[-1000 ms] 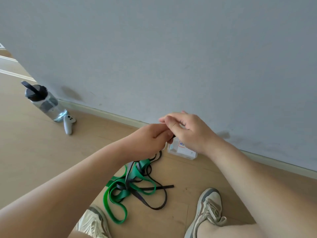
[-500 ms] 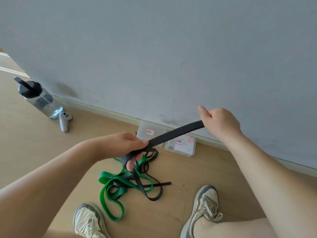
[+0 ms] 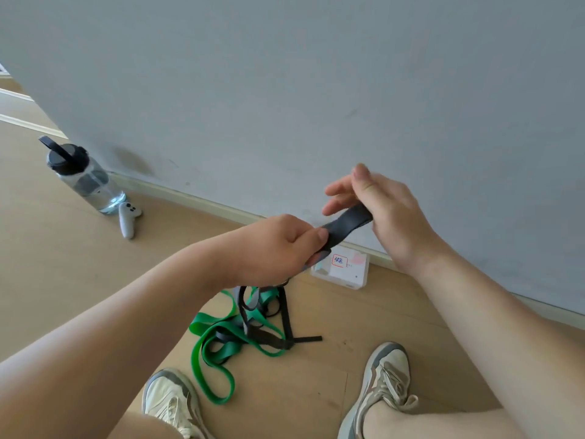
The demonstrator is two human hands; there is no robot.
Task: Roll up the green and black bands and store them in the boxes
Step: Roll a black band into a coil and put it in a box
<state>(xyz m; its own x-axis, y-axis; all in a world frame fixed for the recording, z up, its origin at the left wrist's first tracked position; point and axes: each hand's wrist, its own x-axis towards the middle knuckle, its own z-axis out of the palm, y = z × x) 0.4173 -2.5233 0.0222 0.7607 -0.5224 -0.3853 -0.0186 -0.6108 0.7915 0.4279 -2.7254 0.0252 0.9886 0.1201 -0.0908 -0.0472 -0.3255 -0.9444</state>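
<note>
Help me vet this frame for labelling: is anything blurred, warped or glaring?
Head view: the right hand shows slight motion blur at its fingertips; the water bottle near the edge looks tilted, likely wide-angle distortion; lighting is soft and even, with no glare on the black band or box.

My left hand (image 3: 278,248) pinches flat black elastic band (image 3: 348,221), its folded end against palm of my right hand (image 3: 389,217), whose fingers are loosely straight. Band drops to wooden floor (image 3: 63,264) and tangles with bright green elastic band (image 3: 218,340). Clear plastic box (image 3: 346,274) with red-framed label sits by wall behind tangle. My pale sneakers (image 3: 387,375) show at bottom.
</note>
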